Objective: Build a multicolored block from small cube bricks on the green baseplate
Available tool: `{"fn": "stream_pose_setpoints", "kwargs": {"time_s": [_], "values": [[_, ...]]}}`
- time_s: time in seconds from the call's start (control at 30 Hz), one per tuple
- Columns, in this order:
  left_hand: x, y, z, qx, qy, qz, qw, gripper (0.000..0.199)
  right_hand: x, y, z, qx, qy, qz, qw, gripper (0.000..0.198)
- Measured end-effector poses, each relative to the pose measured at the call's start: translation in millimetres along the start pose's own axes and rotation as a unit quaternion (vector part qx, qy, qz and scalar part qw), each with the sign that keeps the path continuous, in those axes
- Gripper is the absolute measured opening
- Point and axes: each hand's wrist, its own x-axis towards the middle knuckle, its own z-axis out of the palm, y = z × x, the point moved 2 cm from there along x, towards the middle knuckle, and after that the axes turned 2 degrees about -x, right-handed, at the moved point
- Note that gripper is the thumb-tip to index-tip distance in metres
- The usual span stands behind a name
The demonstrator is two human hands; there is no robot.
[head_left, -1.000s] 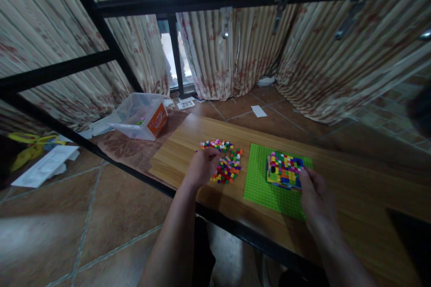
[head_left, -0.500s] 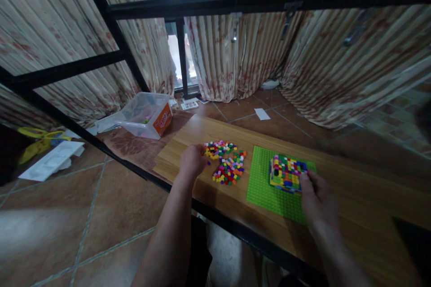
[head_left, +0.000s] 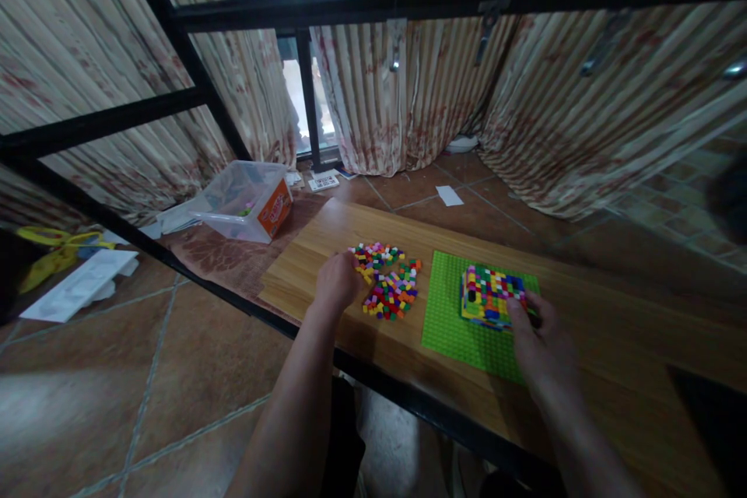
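Note:
A pile of small loose toy bricks in many colours lies on the wooden table, left of a green studded baseplate. My left hand is at the pile's left edge, fingers curled and pointing down. Its fingertips are mostly hidden, so anything in them cannot be made out. On the baseplate sits a block built of multicoloured bricks. My right hand grips this block at its right end, the thumb on the near upper edge and the fingers behind.
A clear plastic box with an orange label stands beyond the table's left end. Black metal bars cross in front of the curtains. A white tray lies on the floor at left. A dark flat object is on the table at right.
My left hand has shifted slightly right, closer in to the loose bricks. The right hand keeps its grip on the brick block. The whole view has swung a little.

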Motion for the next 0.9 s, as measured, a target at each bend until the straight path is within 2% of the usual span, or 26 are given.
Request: {"fn": "stream_pose_setpoints", "kwargs": {"time_s": [0.27,0.43,0.5,0.63,0.7,0.8,0.9], "values": [[-1.0,0.6,-1.3,-0.06,0.033,0.024,0.997,0.016,-0.5,0.9,2.5,0.006,0.002,-0.022,1.0,0.071],[1.0,4.5,-2.1,-0.204,0.037,0.038,0.978,0.009,-0.6,-2.2,2.5,0.001,-0.005,-0.024,1.0,0.076],[0.3,6.7,-2.3,-0.321,0.015,0.048,0.946,0.008,-1.0,-2.4,2.7,0.0,-0.009,-0.018,1.0,0.078],[-5.1,14.1,-3.6,-0.555,-0.085,0.04,0.827,0.019,-2.3,-3.0,2.4,0.001,-0.008,-0.027,1.0,0.076],[-8.3,18.5,-5.1,-0.617,-0.114,0.019,0.778,0.019,-2.8,-3.4,2.2,0.002,-0.008,-0.029,1.0,0.075],[-11.5,24.9,-6.1,-0.677,-0.141,-0.011,0.723,0.017,-3.1,-3.9,2.2,0.002,-0.006,-0.028,1.0,0.075],[-12.9,30.0,-5.6,-0.702,-0.166,-0.025,0.692,0.013,-3.2,-3.8,2.6,0.002,-0.001,-0.032,0.999,0.073]]}}
